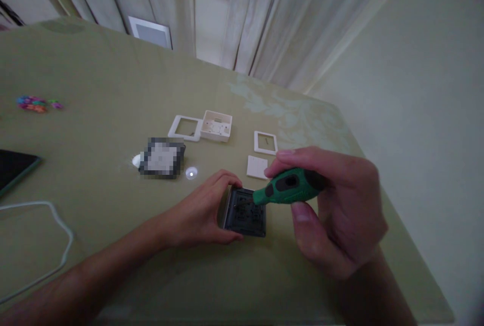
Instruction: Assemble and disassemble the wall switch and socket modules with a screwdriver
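My left hand (206,210) grips a dark square switch module (247,220) by its upper and lower edges. In my right hand (336,210) is a screwdriver (289,187) with a green and black handle. Its thin shaft points left, and the tip meets the module's face near the left side; the exact spot it touches is too small to tell. Just beyond the module lie a white square plate (257,167) and a small white frame (265,142). A white open box (216,126) stands farther back, touching a larger white frame (184,128).
A blurred-out dark-edged square item (162,158) lies left of centre. Around the table (113,89) are a white cable (56,220), a dark flat device (15,167) at the left edge and a colourful bundle (34,104). Curtains and a wall border the far and right sides.
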A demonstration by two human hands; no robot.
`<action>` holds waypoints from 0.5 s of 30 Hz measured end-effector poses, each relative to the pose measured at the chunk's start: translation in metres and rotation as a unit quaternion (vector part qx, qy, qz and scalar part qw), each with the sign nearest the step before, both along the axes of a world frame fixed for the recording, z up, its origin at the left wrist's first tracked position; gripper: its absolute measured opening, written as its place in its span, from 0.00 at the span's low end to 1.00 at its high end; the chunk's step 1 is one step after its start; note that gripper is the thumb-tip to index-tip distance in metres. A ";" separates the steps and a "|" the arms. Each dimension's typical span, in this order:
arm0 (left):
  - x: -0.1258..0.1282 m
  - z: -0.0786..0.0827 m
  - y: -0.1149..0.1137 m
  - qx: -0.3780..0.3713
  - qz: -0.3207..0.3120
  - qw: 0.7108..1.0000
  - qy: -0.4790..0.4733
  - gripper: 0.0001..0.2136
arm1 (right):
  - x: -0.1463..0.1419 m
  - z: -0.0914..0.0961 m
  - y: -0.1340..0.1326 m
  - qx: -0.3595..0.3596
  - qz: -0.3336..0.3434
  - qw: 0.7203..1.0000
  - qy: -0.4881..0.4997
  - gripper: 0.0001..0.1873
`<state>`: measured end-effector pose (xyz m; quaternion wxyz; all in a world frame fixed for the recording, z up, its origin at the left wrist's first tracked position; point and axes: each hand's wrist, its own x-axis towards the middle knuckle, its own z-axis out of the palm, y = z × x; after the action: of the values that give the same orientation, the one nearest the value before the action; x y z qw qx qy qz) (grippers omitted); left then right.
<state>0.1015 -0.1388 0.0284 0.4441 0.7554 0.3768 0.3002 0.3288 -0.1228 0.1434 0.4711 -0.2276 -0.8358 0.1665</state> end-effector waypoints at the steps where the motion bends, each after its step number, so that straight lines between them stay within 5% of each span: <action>1: -0.001 0.001 0.000 -0.003 0.000 1.000 0.003 0.36 | 0.000 0.000 0.000 -0.003 -0.003 1.000 -0.003 0.35; 15: -0.004 0.001 0.002 -0.034 -0.014 0.999 0.006 0.36 | 0.001 0.003 -0.004 0.003 -0.008 1.000 -0.026 0.33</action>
<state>0.0976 -0.1366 0.0289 0.4710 0.7473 0.3786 0.2763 0.3296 -0.1270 0.1464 0.4510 -0.2376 -0.8464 0.1542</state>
